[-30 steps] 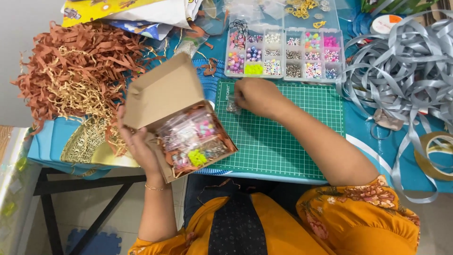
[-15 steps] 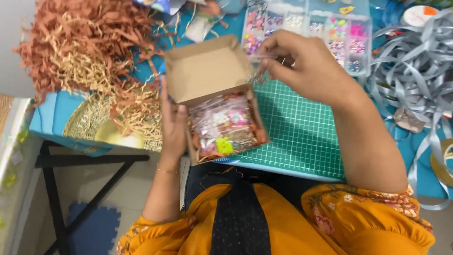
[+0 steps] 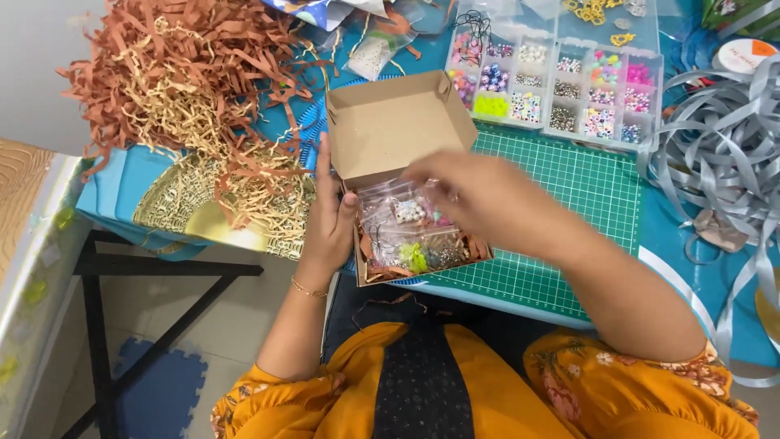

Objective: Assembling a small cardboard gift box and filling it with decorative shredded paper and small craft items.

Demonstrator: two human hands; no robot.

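Cardboard box point(image 3: 402, 154) sits at the near edge of your green cutting mat point(image 3: 569, 211), its long axis running from you toward the bead organiser point(image 3: 561, 77), with the open lid tilted up at the far end. Your left hand point(image 3: 329, 219) grips the box's left wall, thumb over the rim. Your right hand point(image 3: 479, 195) hovers over the small clear bead bags point(image 3: 410, 232) inside; it is blurred, so whether it pinches one I cannot tell. Shredded brown paper point(image 3: 187, 89) lies left, grey ribbon point(image 3: 723, 154) right.

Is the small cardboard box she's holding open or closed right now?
Open. The cardboard box has its lid flap tilted back, showing clear bead packets inside. The left hand steadies its side.
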